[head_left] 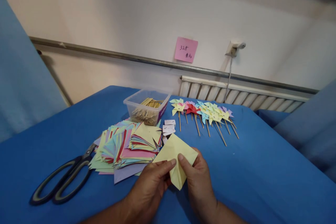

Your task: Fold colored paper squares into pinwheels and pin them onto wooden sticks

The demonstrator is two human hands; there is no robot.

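A pale yellow sheet of paper [175, 148], creased and slit at its near corner, is held up between both hands over the blue table. My left hand [153, 182] pinches its left side, thumb on top and fingers underneath. On the right side, my right hand [199, 178] grips the same sheet with its thumb pressed near the middle. Just beyond and left of the hands lies a fanned pile of coloured paper squares [126, 148]. Some of the upper yellow squares have cut corners.
Large dark-handled scissors [65, 178] lie left of the pile, blades partly under it. Behind stands a clear plastic box [164, 106] of thin wooden sticks [149, 106]. Small white boxes [168, 127] sit beside it. Several finished paper pinwheels [210, 112] rest at the back right of the blue table [249, 171].
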